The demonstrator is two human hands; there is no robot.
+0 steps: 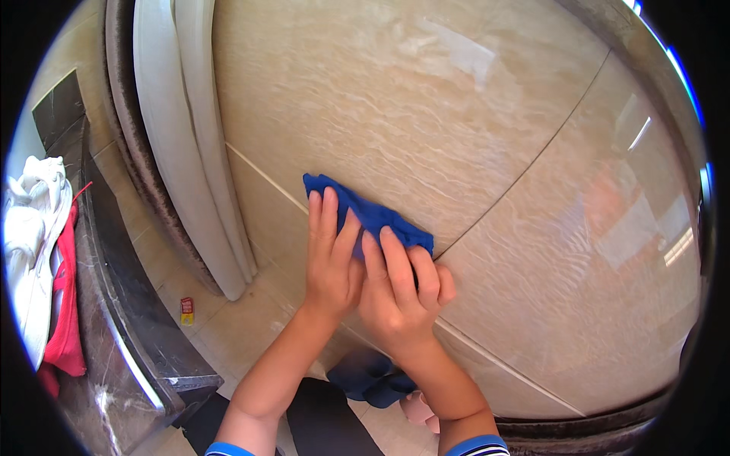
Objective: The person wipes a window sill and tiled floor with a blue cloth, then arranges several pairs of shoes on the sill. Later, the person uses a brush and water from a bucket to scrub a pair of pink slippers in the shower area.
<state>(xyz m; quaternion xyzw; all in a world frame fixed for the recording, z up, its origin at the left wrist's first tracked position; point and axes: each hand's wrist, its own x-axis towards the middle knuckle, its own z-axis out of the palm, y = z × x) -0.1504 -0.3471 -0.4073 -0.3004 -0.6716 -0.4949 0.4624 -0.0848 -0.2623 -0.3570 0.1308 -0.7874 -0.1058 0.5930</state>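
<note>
A folded blue cloth [376,216] lies against the glossy beige tiled surface [353,102] in the middle of the view. My left hand [333,256] presses on the cloth's left part, fingers stretched out over it. Beside it, my right hand [405,279] holds the cloth's right part with bent fingers. The two hands touch or nearly touch. Part of the cloth is hidden beneath my fingers.
Tall white panels [188,142] with a dark brown edge stand at the left. Farther left, a dark marble ledge [114,319] bears white fabric [34,228] and red fabric [65,319]. A red-and-yellow packet [187,311] lies on the floor. Dark footwear [365,376] shows below my wrists.
</note>
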